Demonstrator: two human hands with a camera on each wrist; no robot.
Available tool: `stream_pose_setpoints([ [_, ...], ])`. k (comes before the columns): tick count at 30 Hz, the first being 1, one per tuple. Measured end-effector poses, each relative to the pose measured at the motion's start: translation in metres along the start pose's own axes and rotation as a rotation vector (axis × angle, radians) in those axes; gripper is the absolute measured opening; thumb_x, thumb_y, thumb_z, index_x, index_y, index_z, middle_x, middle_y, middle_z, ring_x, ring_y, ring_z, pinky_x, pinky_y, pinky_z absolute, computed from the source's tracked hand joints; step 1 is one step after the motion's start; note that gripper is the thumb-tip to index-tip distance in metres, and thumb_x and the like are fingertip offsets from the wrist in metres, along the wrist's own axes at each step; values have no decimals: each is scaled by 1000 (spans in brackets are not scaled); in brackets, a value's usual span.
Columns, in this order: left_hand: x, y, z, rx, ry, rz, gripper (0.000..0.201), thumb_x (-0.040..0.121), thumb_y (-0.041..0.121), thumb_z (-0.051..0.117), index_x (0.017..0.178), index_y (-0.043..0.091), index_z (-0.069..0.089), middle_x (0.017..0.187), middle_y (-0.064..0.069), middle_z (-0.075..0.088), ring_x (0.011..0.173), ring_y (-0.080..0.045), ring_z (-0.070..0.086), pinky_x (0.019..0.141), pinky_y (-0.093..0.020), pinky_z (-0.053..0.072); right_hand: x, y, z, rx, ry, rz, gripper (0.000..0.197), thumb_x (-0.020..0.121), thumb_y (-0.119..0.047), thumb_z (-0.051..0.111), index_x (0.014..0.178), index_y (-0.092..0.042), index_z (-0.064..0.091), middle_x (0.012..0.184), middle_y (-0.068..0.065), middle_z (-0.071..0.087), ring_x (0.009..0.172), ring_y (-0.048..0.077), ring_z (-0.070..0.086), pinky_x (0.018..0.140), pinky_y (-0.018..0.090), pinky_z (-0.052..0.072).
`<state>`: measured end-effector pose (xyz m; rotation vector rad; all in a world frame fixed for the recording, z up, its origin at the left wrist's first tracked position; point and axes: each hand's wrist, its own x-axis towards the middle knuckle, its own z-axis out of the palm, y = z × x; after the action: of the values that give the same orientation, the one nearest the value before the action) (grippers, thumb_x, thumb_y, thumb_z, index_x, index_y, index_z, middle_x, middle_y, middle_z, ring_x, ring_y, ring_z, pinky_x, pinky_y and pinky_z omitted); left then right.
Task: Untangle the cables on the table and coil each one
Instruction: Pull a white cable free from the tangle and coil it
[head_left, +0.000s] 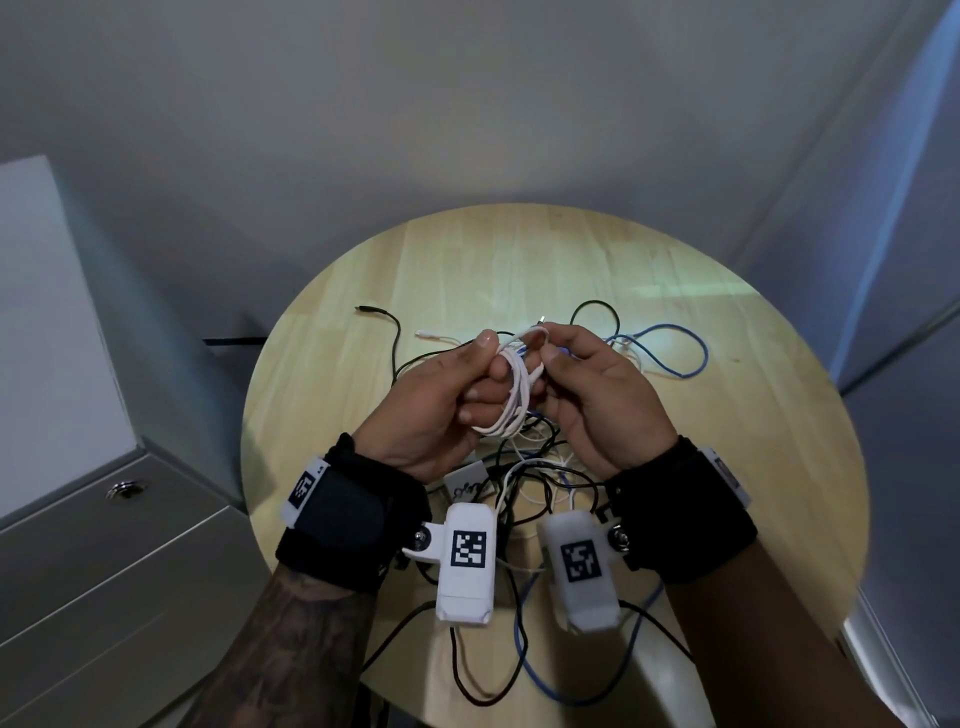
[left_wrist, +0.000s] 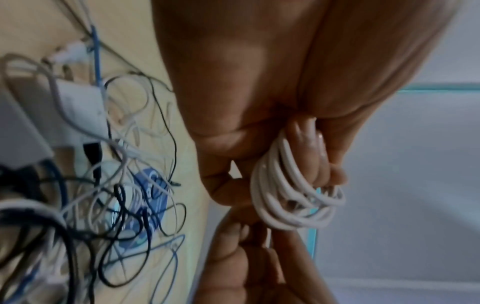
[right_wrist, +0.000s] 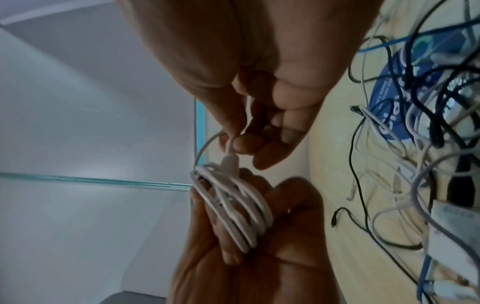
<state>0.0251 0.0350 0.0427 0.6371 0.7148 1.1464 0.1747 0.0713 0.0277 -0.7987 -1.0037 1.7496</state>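
Observation:
A white cable coil (head_left: 511, 397) (left_wrist: 291, 197) (right_wrist: 233, 203) of several loops is wound round the fingers of my left hand (head_left: 467, 395), which holds it above the round wooden table (head_left: 779, 467). My right hand (head_left: 561, 364) pinches the coil's free end and its white plug (right_wrist: 230, 158) between thumb and forefinger, right at the top of the coil. Under and behind both hands lies a tangle of black, white and blue cables (head_left: 540, 483) (left_wrist: 124, 195) (right_wrist: 420, 144). A blue cable (head_left: 670, 353) loops out to the right, and a black cable (head_left: 387, 325) trails to the left.
A white power adapter (head_left: 465, 480) (left_wrist: 78, 109) and a blue round disc (left_wrist: 148, 203) (right_wrist: 389, 88) sit inside the tangle. A grey cabinet (head_left: 104, 545) stands left of the table. Black and blue cables (head_left: 519, 670) hang over the table's near edge. The far half of the tabletop is bare wood.

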Motion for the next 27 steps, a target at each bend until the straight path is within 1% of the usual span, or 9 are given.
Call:
stream_pose_setpoints([
  [6,5,-8,-3,-21,129,137,33,99,32,44,76,10,54,56,5,33,44,-5,30,55,-19,29,-3,2,5,-49,30,-34,26,96,4,49,110,-12,63,85,8,73,74,20,66,71,29,59],
  [10,8,-10,0,29,231,227,34,102,30,43,77,9,54,62,-4,58,58,-17,55,65,-30,50,-8,-2,12,-291,51,-105,31,97,-4,54,121,-21,64,97,8,75,86,16,69,82,36,56],
  [12,8,-9,0,21,243,244,34,103,29,41,82,7,55,76,-12,67,69,-22,64,71,-36,56,-12,-4,14,-465,-16,-146,46,92,-9,64,134,-25,56,110,8,71,97,12,66,89,37,54],
  [15,8,-11,0,-31,198,201,32,103,31,42,87,6,53,104,-26,66,99,-36,65,91,-52,52,-17,-1,16,-683,-132,-162,85,81,-9,77,149,-34,33,117,-7,61,94,-1,62,81,19,50],
  [19,10,-18,5,-76,184,170,46,104,30,40,119,-13,51,129,-33,56,121,-42,56,99,-45,51,-15,0,17,-792,51,-245,67,80,-33,79,138,-38,45,99,-17,58,87,4,59,89,30,52],
  [21,12,-18,7,-84,191,169,51,104,32,38,123,-13,54,115,-30,62,111,-39,61,89,-38,56,-13,0,18,-768,87,-231,54,81,-42,74,131,-37,53,96,-10,65,83,9,63,87,38,55],
  [23,11,-15,9,-112,163,176,45,102,32,40,104,-6,65,78,-13,44,75,-22,53,66,-23,52,-10,0,16,-704,125,-235,40,85,-46,68,121,-32,61,92,-1,72,87,17,68,87,46,55],
  [25,11,-13,10,-71,138,203,28,97,25,47,91,2,62,74,-4,30,61,-9,32,57,-19,32,-8,-2,12,-670,156,-261,27,89,-43,65,111,-28,67,89,5,73,89,22,69,86,49,54],
  [27,12,-16,9,36,165,235,14,93,19,53,91,6,56,77,-4,41,60,-8,33,55,-20,28,-8,-3,11,-681,167,-292,15,92,-36,65,106,-30,68,91,8,72,88,24,68,85,48,54],
])
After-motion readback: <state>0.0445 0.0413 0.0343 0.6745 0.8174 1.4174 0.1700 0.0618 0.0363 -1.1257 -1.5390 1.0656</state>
